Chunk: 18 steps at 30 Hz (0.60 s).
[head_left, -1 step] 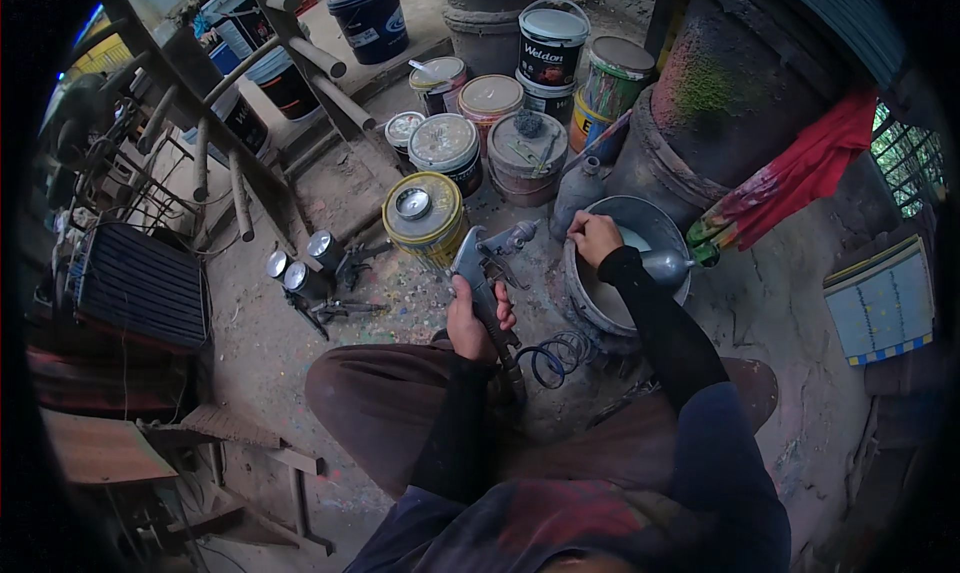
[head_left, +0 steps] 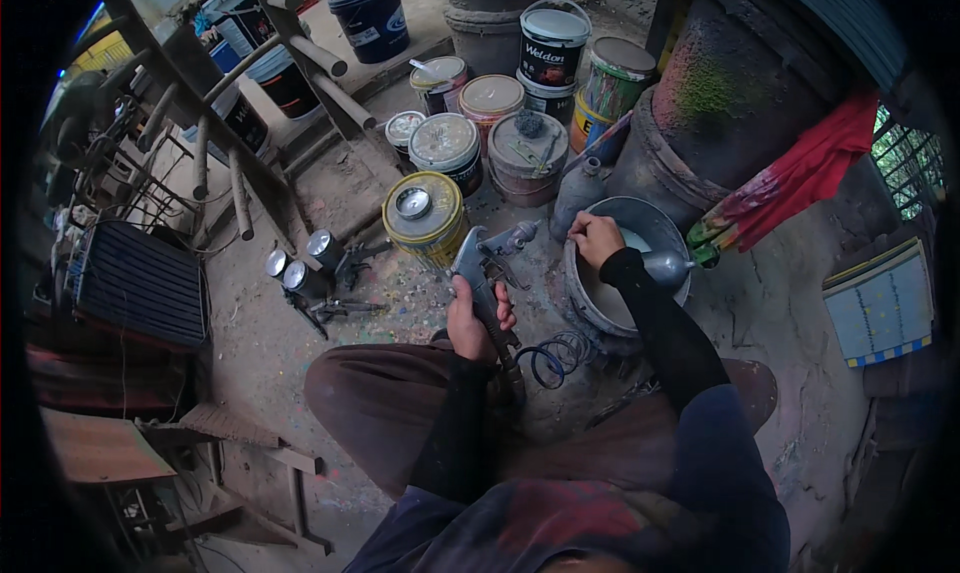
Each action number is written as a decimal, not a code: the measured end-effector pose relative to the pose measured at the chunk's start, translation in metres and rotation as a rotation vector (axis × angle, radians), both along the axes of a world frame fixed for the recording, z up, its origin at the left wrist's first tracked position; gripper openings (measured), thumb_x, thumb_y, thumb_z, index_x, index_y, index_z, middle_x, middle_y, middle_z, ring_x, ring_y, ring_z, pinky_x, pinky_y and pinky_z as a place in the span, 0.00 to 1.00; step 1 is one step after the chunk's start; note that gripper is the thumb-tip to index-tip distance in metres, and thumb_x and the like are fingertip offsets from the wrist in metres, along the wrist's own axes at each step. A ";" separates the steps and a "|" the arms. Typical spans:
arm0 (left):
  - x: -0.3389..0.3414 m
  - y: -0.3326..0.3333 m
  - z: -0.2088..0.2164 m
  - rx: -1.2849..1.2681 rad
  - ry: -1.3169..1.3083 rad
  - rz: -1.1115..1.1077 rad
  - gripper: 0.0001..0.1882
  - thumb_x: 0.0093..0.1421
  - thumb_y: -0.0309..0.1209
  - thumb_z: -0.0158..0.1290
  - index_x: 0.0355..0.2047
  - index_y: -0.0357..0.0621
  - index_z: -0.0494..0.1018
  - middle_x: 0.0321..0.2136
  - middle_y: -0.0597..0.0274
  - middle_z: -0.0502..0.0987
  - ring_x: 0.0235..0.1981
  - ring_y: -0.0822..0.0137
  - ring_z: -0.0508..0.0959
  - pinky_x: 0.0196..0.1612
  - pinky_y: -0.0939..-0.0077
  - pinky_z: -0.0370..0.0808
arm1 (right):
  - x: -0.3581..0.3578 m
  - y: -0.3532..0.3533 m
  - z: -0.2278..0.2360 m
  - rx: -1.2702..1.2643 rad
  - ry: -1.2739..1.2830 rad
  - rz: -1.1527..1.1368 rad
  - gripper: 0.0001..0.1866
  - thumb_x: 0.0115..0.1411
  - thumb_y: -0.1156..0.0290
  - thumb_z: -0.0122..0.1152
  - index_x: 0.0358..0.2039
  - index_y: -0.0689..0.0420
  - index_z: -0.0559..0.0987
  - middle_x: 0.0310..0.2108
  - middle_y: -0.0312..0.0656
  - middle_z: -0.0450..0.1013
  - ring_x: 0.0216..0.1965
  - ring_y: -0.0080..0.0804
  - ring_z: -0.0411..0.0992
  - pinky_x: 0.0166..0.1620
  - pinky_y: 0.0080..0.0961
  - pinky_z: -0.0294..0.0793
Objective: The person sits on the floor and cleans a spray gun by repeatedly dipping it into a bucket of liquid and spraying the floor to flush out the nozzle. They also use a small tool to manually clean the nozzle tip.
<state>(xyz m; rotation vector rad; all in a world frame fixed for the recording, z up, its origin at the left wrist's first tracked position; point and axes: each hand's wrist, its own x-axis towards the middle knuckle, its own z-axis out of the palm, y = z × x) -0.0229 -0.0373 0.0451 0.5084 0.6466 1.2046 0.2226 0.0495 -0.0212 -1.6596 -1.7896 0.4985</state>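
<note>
My left hand (head_left: pixel 470 327) is wrapped round the handle of a metal spray gun (head_left: pixel 472 263), its nozzle end up and to the right. A dark coiled hose (head_left: pixel 546 366) lies beside the handle's lower end. Over the left side of a grey bucket (head_left: pixel 590 311), my right hand (head_left: pixel 598 241) is closed, fingertips pressed together near the rim; whatever they pinch is hidden. Pale liquid shows inside the bucket. A rounded silver cup (head_left: pixel 666 267) rests at the bucket's right side, partly behind my right forearm. Just beyond the bucket stands a dusty grey bottle (head_left: pixel 578 193).
A yellow-rimmed paint can (head_left: pixel 424 231) stands ahead, with several paint buckets behind it. Small metal cups (head_left: pixel 310 279) and spray-gun parts (head_left: pixel 345 308) lie on the floor to the left. A large drum (head_left: pixel 700 93) and red cloth (head_left: pixel 815 178) are right; a wooden rack (head_left: pixel 185 103) is left.
</note>
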 end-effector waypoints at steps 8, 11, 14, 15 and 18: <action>-0.003 0.000 -0.006 -0.032 -0.048 -0.024 0.29 0.62 0.57 0.32 0.36 0.40 0.63 0.25 0.62 0.66 0.18 0.74 0.63 0.20 0.80 0.60 | 0.001 -0.007 0.012 0.014 0.009 -0.170 0.05 0.45 0.74 0.59 0.22 0.59 0.74 0.23 0.47 0.74 0.29 0.48 0.72 0.36 0.35 0.71; -0.004 0.000 -0.005 -0.014 -0.098 -0.066 0.30 0.61 0.58 0.32 0.36 0.40 0.63 0.24 0.62 0.66 0.18 0.74 0.63 0.20 0.80 0.60 | 0.003 -0.007 0.015 0.003 0.001 -0.241 0.05 0.46 0.75 0.60 0.22 0.62 0.73 0.22 0.47 0.74 0.26 0.38 0.74 0.33 0.30 0.73; -0.003 -0.001 -0.004 0.020 -0.162 -0.076 0.31 0.61 0.59 0.31 0.36 0.40 0.64 0.23 0.62 0.66 0.17 0.73 0.62 0.19 0.80 0.59 | 0.011 -0.011 0.021 -0.018 0.141 -0.313 0.05 0.48 0.77 0.59 0.23 0.63 0.72 0.22 0.45 0.74 0.23 0.30 0.75 0.28 0.25 0.74; -0.003 -0.002 -0.003 0.011 -0.170 -0.070 0.32 0.61 0.59 0.31 0.33 0.38 0.64 0.22 0.62 0.65 0.17 0.72 0.63 0.19 0.79 0.59 | 0.013 -0.014 0.023 -0.028 0.210 -0.337 0.05 0.49 0.77 0.59 0.23 0.63 0.72 0.21 0.45 0.74 0.22 0.29 0.75 0.27 0.24 0.74; 0.000 -0.004 0.000 -0.008 -0.204 -0.077 0.34 0.60 0.59 0.30 0.29 0.35 0.65 0.19 0.61 0.64 0.16 0.71 0.63 0.20 0.78 0.60 | 0.029 -0.034 0.000 -0.104 0.620 -0.259 0.05 0.52 0.78 0.55 0.30 0.64 0.73 0.21 0.43 0.74 0.23 0.25 0.74 0.26 0.20 0.74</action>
